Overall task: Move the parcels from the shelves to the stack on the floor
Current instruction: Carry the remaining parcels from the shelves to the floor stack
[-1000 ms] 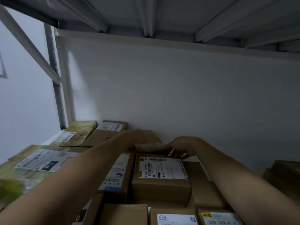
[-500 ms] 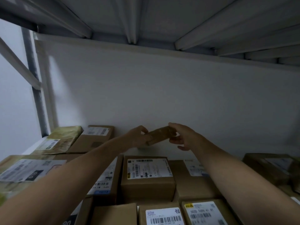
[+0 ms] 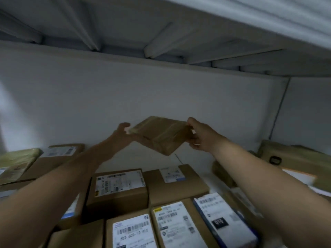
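Parcel [image 3: 161, 135]: small taped brown box, held tilted in mid-air above the shelved parcels [image 3: 118, 190]. Left hand [image 3: 123, 133] pinches its 9 o'clock corner. Right hand [image 3: 198, 136] grips the 3 o'clock edge, fingers curled under. Step, as judged: lifting it off the shelf. Next move calls for drawing it back under the upper shelf [image 3: 179, 33], then down to the floor stack, which is out of view. Versus 0.5 s earlier: the parcel is tipped so its broad face shows.

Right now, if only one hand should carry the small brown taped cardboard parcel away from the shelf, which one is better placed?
Probably the right hand: its thumb lies over the edge of the small brown taped cardboard parcel, fingers beneath. The left hand only pinches a corner.
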